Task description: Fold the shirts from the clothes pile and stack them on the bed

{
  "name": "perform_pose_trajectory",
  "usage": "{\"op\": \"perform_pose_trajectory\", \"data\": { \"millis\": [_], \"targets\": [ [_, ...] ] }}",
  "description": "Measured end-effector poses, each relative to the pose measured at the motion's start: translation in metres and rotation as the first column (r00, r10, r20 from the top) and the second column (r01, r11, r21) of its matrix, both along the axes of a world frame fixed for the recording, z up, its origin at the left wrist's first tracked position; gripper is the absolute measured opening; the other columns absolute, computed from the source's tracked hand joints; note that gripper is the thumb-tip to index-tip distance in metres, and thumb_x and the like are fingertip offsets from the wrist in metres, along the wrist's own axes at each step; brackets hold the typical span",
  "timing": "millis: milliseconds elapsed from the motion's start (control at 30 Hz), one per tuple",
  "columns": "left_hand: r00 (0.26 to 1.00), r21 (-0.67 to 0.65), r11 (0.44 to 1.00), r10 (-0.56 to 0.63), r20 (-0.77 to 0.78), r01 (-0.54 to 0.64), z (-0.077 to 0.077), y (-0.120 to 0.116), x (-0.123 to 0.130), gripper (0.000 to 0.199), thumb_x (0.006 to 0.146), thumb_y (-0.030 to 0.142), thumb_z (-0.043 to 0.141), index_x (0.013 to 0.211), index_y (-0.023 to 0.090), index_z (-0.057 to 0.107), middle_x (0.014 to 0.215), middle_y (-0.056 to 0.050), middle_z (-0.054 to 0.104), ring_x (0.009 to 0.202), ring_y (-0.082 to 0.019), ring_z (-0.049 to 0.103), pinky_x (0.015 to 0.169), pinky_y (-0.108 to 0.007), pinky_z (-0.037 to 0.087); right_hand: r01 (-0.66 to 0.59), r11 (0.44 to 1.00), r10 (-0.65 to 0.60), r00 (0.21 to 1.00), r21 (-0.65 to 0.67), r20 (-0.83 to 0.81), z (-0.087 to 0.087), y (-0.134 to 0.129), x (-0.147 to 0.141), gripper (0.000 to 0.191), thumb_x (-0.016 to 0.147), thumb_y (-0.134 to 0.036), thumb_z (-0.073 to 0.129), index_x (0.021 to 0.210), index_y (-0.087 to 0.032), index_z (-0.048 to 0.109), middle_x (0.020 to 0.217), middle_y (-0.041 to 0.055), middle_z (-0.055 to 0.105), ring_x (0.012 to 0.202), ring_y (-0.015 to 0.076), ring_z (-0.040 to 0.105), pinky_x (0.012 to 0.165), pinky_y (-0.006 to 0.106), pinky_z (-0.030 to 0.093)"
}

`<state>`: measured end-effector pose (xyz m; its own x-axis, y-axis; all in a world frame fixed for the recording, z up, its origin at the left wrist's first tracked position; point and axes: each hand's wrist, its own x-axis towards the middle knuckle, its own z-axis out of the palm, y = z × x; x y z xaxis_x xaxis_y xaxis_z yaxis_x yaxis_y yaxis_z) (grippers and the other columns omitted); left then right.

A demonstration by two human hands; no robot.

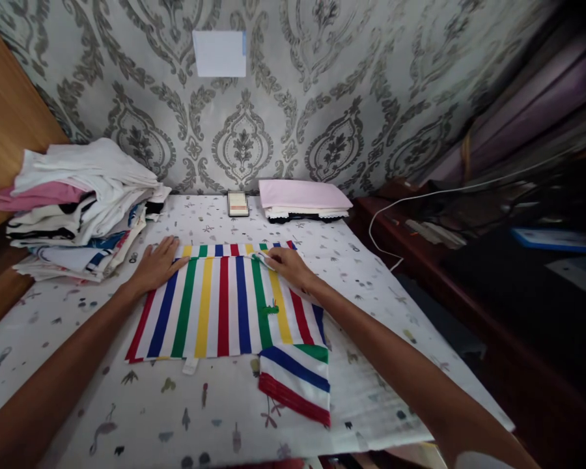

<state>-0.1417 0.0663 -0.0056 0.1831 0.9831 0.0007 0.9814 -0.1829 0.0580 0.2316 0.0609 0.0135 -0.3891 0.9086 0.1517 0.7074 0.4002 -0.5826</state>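
A shirt (224, 306) with red, blue, green and yellow stripes on white lies folded over on the table, a small green crocodile-like patch on its front. One short sleeve sticks out toward me at the lower right, and a white tag shows at the near edge. My left hand (160, 264) rests flat on the shirt's far left corner, fingers stretched out. At the far edge, right of the middle, my right hand (286, 264) pinches the shirt's fabric near the collar, its fingers bent.
On the left stands a tall pile of folded clothes (83, 215). A smaller folded stack with a pink top (303, 195) and a phone-like object (237, 203) sit by the patterned wall. A white cable (420, 195) runs over the dark furniture at right.
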Motion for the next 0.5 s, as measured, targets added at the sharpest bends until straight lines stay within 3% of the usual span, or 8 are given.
{"op": "perform_pose_trajectory", "data": {
  "millis": [100, 200, 300, 400, 500],
  "targets": [
    [1.000, 0.002, 1.000, -0.001, 0.001, 0.001, 0.000, 0.000, 0.000, 0.073, 0.098, 0.056, 0.023, 0.155, 0.010, 0.030, 0.164, -0.018, 0.024, 0.153, -0.031, 0.019, 0.119, -0.054, 0.019, -0.018, 0.973, -0.034, 0.975, -0.231, -0.219, -0.003, 0.016, 0.006, 0.042, 0.095, -0.048, 0.049, 0.071, -0.019, 0.067, 0.072, 0.0041, 0.067, 0.069, 0.0185, 0.061, 0.066, 0.031, 0.050],
    [1.000, -0.001, 1.000, 0.000, 0.002, 0.000, 0.001, -0.001, 0.000, 0.074, 0.098, 0.056, 0.022, 0.155, 0.010, 0.030, 0.164, -0.018, 0.025, 0.153, -0.031, 0.019, 0.119, -0.054, 0.018, -0.032, 0.954, -0.059, 0.955, -0.297, -0.292, -0.002, 0.018, 0.007, 0.050, 0.097, -0.054, 0.043, 0.079, -0.018, 0.073, 0.082, 0.0079, 0.072, 0.077, 0.0202, 0.066, 0.073, 0.033, 0.054],
    [1.000, -0.014, 1.000, 0.007, -0.006, -0.007, 0.002, -0.001, 0.001, 0.076, 0.098, 0.059, 0.019, 0.155, 0.009, 0.029, 0.164, -0.017, 0.023, 0.153, -0.031, 0.018, 0.120, -0.053, 0.017, -0.066, 0.989, 0.044, 0.985, -0.130, -0.165, 0.002, 0.004, 0.003, 0.047, 0.101, -0.048, 0.040, 0.097, -0.019, 0.076, 0.098, 0.0101, 0.072, 0.090, 0.0231, 0.066, 0.082, 0.038, 0.054],
    [1.000, -0.009, 1.000, 0.005, -0.001, -0.005, 0.002, -0.001, 0.001, 0.077, 0.097, 0.059, 0.019, 0.155, 0.009, 0.030, 0.164, -0.017, 0.024, 0.153, -0.030, 0.018, 0.119, -0.053, 0.018, -0.161, 0.981, 0.146, 0.980, 0.107, 0.133, 0.006, -0.018, -0.003, 0.037, 0.101, -0.037, 0.043, 0.116, -0.021, 0.073, 0.112, 0.0118, 0.068, 0.103, 0.0268, 0.062, 0.092, 0.045, 0.050],
    [1.000, 0.003, 1.000, -0.003, 0.028, 0.003, 0.001, -0.002, 0.000, 0.077, 0.097, 0.059, 0.021, 0.155, 0.010, 0.028, 0.163, -0.018, 0.025, 0.152, -0.031, 0.019, 0.118, -0.055, 0.018, -0.163, 0.965, 0.097, 0.950, 0.206, 0.297, 0.002, -0.037, -0.005, 0.041, 0.102, -0.035, 0.041, 0.136, -0.023, 0.061, 0.131, 0.0141, 0.062, 0.121, 0.0308, 0.055, 0.103, 0.051, 0.045]
  ]
}}
